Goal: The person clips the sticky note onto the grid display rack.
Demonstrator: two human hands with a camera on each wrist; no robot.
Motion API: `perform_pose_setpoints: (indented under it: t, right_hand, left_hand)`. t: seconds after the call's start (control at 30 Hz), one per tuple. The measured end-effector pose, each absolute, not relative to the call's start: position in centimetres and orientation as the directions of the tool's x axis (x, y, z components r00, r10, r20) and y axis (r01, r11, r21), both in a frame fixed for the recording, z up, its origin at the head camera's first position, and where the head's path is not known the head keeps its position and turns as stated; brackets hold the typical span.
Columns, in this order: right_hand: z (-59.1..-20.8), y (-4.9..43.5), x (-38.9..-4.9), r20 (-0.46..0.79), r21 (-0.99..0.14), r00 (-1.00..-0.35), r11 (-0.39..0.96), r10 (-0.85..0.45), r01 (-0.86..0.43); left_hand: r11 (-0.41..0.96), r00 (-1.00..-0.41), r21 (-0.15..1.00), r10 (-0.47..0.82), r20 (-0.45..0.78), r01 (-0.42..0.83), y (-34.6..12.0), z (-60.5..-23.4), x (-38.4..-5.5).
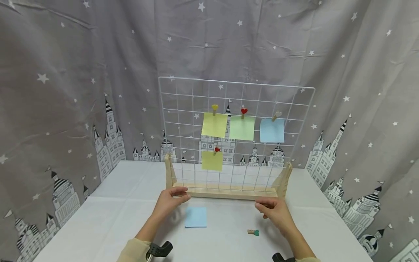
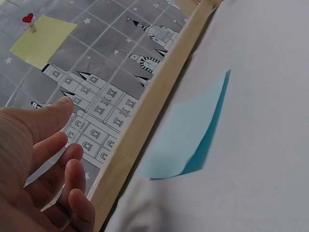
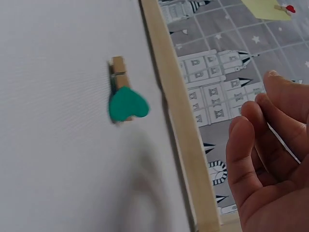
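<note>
My left hand (image 1: 170, 201) hovers near the left end of the wooden stand, its fingers loosely bent around nothing. Just right of it, a blue sticky note (image 1: 195, 217) lies on the white table; in the left wrist view the blue paper (image 2: 190, 130) has a lifted, curling edge. My right hand (image 1: 274, 211) is held at the stand's right end, fingers relaxed and holding nothing. A small wooden clothespin with a green heart (image 1: 253, 232) lies on the table, below and left of that hand. The right wrist view shows its green heart (image 3: 128, 104) up close.
A white wire grid (image 1: 183, 145) stands upright in a wooden base (image 1: 226, 193). Heart clothespins hold a yellow note (image 1: 214, 125), a green note (image 1: 242, 129) and a blue note (image 1: 272, 131) in a row, with a smaller yellow note (image 1: 212, 162) lower down. A grey curtain (image 1: 98, 43) hangs behind.
</note>
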State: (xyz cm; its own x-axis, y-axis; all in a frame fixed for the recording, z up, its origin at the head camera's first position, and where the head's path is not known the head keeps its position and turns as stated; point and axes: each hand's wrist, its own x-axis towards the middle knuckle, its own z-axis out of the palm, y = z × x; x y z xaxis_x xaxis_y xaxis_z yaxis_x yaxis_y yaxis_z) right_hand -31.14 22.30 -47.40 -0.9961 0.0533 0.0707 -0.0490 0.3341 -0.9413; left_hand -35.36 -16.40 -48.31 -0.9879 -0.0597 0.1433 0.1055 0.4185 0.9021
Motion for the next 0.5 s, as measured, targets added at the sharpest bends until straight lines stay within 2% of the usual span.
perform_pose_setpoints:
  t: [0.23, 0.5]
  right_hand:
    - [-48.1, 22.3, -30.7, 0.042, -0.941, -0.997, 0.338, 0.057, -0.020]
    - [-48.8, 23.0, -30.5, 0.021, -0.932, -0.998, 0.361, -0.054, -0.039]
  left_hand:
    - [0.422, -0.987, 0.901, -0.074, 0.142, 0.098, -16.5, -49.2, -35.3]
    - [0.410, -0.991, 0.910, -0.079, 0.109, 0.068, -16.4, -50.3, -35.2]
